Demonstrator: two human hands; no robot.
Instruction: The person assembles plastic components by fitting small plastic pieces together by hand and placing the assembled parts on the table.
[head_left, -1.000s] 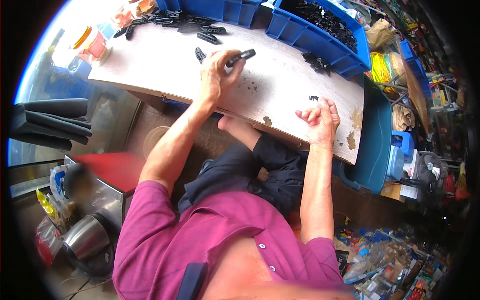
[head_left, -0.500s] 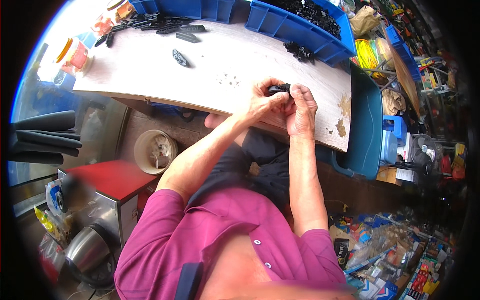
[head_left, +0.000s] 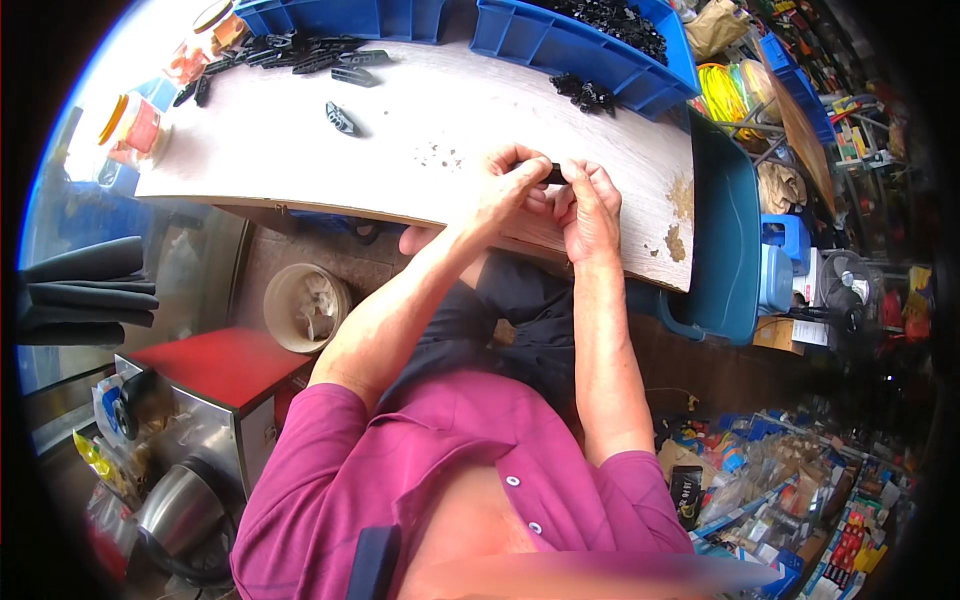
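Left hand (head_left: pixel 512 188) gripping black part (head_left: pixel 555 174), right hand (head_left: pixel 590 208) closed at its right end, fingers hide most of it; part is above the table (head_left: pixel 250 145), near its front edge; right blue bin (head_left: pixel 580 52) heaped with small black bits (head_left: pixel 625 28), clump (head_left: pixel 583 94) of similar ones just outside; left blue bin (head_left: pixel 345 18) cut off by frame, contents can't tell; black pieces (head_left: pixel 300 52) strewn before it; floor bucket (head_left: pixel 277 298) has pale scraps (head_left: pixel 319 306); teal bin (head_left: pixel 727 225) beside table's right end.
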